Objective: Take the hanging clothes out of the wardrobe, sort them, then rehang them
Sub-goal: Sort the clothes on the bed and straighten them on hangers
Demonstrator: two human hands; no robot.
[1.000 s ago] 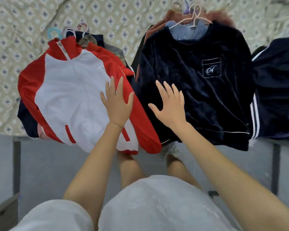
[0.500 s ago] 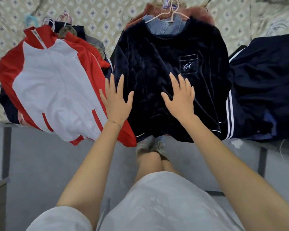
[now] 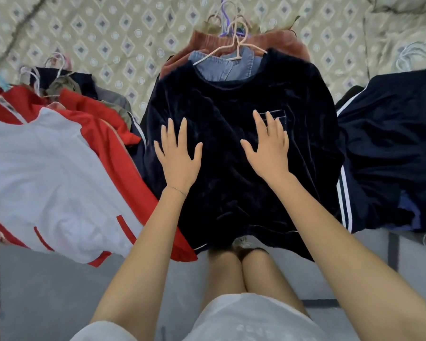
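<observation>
your left hand (image 3: pixel 178 156) and right hand (image 3: pixel 268 150) lie flat on the navy top (image 3: pixel 231 200), fingers spread, holding nothing; its hanger (image 3: pixel 238 51) lies straight beyond.

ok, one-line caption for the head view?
Left hand and right hand spread flat on a navy velvet top, between a red-and-white jacket and a striped navy garment.

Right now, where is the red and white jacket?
In the head view, the red and white jacket lies on the left side of the patterned bedspread, right beside the dark velvet top in the middle.
</observation>
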